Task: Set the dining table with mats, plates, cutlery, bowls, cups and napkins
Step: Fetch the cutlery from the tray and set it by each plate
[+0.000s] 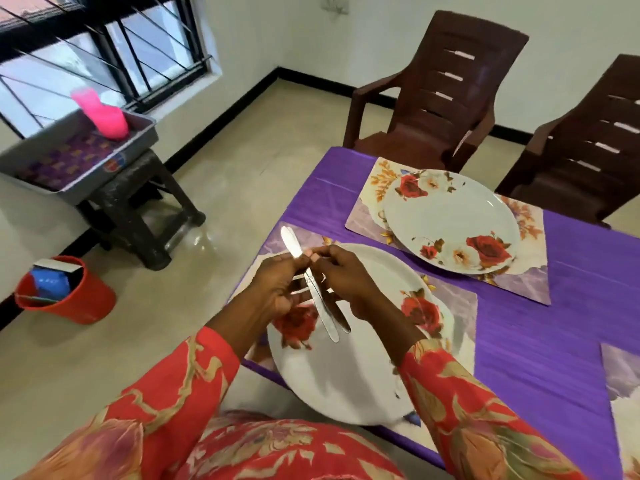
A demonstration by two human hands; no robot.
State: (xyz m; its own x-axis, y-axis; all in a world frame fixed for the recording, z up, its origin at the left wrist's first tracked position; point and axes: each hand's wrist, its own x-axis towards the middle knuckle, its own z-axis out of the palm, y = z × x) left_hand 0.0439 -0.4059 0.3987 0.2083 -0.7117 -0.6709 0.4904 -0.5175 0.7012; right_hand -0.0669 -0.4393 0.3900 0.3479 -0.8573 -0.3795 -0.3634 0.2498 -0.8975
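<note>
On the purple tabletop [540, 341] lie floral mats; the near mat [460, 306] carries a rose-patterned plate [346, 382] that juts over the tabletop's edge, and at 1 o'clock from it a second mat [526, 271] bears a far plate [450, 220]. Two brown chairs [433, 98] stand at 12 o'clock beyond the tabletop. At 10 o'clock a stool [138, 209] holds a grey tray [52, 178] with pink cups [104, 116]; a red bucket [69, 296] sits on the floor at 9 o'clock. Above the near plate, the left hand [277, 289] and right hand [346, 282] meet, each grip pinching table knives [318, 299] crossed between them, blades angled toward 11 and 5 o'clock. Whether forks are among them I cannot tell.
</note>
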